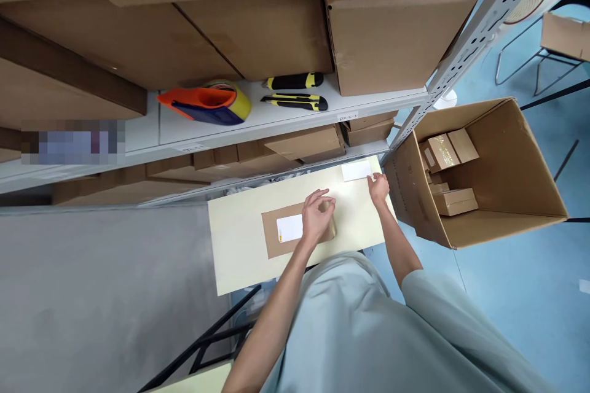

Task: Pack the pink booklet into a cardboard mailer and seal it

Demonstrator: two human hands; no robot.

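A small flat cardboard box (275,247) lies on the pale yellow tabletop (239,239), with a white label (289,228) on its upper face. Over the box's right part is my left hand (317,215), thumb and index finger pinched together and the other fingers stretched out. Whatever may be in that pinch is too small to make out. At the table's far right corner lies a white label sheet (356,171). My right hand (378,189) has its fingers closed at the sheet's near right corner, seemingly pinching its edge.
A large open carton (516,178) with several small boxes stands right of the table. Beyond the table, a shelf (286,116) carries big cartons (401,37), an orange tape dispenser (203,101) and two yellow-black utility knives (295,81). A metal upright (465,55) rises at the shelf's end.
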